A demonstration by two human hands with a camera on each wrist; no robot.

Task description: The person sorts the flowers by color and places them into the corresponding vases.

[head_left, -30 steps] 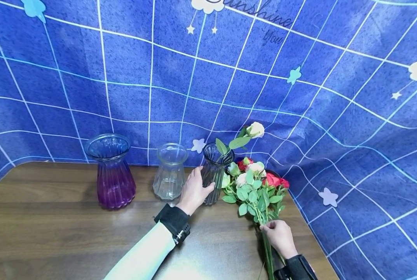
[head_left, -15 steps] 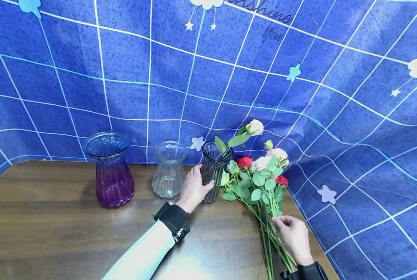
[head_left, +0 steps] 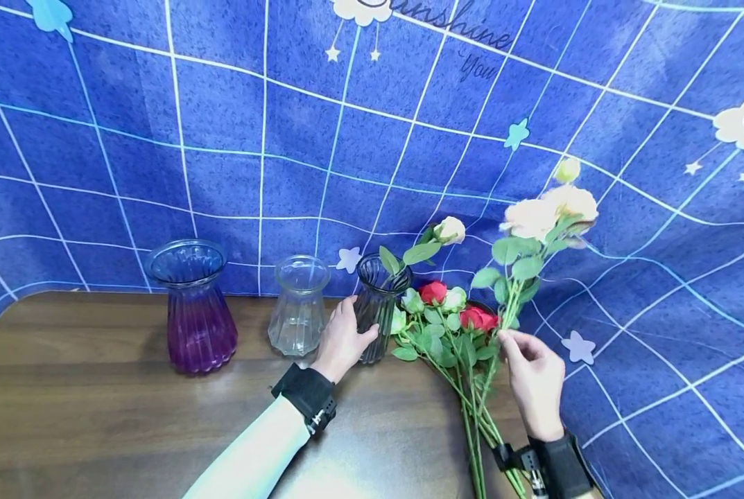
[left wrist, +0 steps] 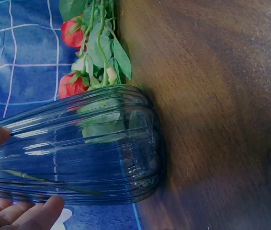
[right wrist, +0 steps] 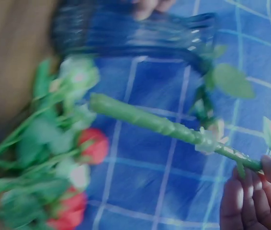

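My left hand (head_left: pixel 342 337) grips the dark grey glass vase (head_left: pixel 372 326), which stands on the table. In the left wrist view, thumb and fingers lie on either side of its ribbed body. One white rose (head_left: pixel 449 230) leans out of its mouth to the right, its stem (left wrist: pixel 44 181) showing through the glass. My right hand (head_left: pixel 537 378) pinches the green stem (right wrist: pixel 150 122) of a pale pink flower spray (head_left: pixel 549 211) with several leaves. The spray is held up above the other flowers, and in the right wrist view its cut end points toward the vase.
Red roses (head_left: pixel 479 319) and pale green-white flowers (head_left: pixel 412 301) lie on the table (head_left: pixel 97 416) right of the grey vase, stems toward the front. A clear vase (head_left: pixel 298 312) and a blue-purple vase (head_left: pixel 200 312) stand to the left. A blue patterned cloth (head_left: pixel 222 104) hangs behind.
My right hand has lifted the pale pink spray out of the pile, up and to the right. The red roses are now uncovered. My left hand stays on the grey vase.
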